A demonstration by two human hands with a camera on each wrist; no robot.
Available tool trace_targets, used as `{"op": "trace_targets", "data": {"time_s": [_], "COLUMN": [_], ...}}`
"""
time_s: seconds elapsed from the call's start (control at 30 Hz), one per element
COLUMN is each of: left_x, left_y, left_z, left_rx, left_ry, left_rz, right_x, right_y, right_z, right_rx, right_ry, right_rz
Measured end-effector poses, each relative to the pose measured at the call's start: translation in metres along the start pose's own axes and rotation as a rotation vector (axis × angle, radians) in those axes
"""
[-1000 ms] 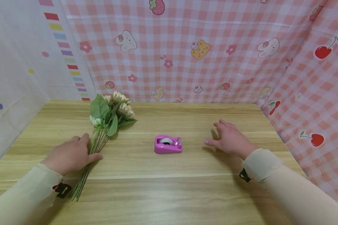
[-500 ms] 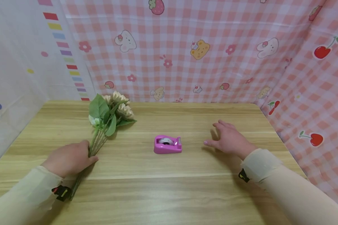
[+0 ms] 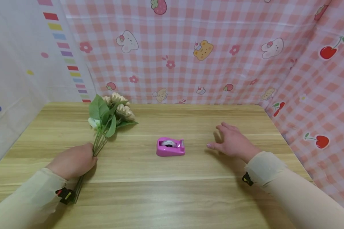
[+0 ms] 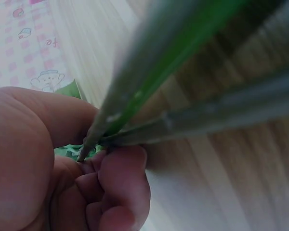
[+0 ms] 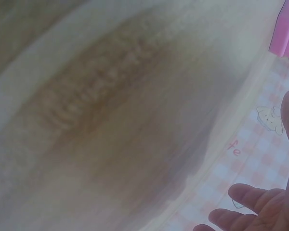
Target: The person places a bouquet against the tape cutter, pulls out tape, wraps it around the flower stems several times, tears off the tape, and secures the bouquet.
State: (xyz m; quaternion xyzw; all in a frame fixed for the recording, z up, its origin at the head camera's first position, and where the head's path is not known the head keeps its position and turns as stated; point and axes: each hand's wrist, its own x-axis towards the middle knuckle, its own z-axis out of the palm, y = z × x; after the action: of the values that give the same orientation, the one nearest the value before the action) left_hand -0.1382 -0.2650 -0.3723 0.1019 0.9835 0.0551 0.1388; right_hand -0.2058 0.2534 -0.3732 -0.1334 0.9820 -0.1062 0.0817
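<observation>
Left hand [image 3: 73, 160] grips the stems of a flower bunch [image 3: 109, 114] on the wooden table [image 3: 172, 197]; right hand [image 3: 233, 143] rests spread, fingers relaxed, near a pink tape dispenser [image 3: 170, 147]

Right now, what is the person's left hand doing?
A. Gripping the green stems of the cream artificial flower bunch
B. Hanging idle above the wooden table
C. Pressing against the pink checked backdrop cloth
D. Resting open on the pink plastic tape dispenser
A. The left hand has its fingers curled round the green stems of the cream artificial flower bunch, while the pink plastic tape dispenser sits untouched mid-table.
</observation>
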Motion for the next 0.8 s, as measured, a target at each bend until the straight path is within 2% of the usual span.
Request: {"op": "trace_targets", "data": {"time_s": [0.2,0.43,0.63,0.8], "left_x": [0.000,-0.004,-0.005,-0.006], "left_y": [0.001,0.004,0.007,0.011], "left_z": [0.002,0.005,0.008,0.010], "left_rx": [-0.006,-0.102,-0.158,-0.176], "left_ry": [0.017,0.067,0.058,0.079], "left_rz": [0.006,0.004,-0.006,0.001], "right_x": [0.000,-0.001,-0.002,-0.003], "right_y": [0.000,0.000,0.000,-0.001], "right_z": [0.001,0.001,0.001,0.000], "right_rx": [0.003,0.001,-0.005,-0.002], "right_ry": [-0.002,-0.004,-0.008,-0.005], "right_rz": [0.001,0.011,0.010,0.013]}}
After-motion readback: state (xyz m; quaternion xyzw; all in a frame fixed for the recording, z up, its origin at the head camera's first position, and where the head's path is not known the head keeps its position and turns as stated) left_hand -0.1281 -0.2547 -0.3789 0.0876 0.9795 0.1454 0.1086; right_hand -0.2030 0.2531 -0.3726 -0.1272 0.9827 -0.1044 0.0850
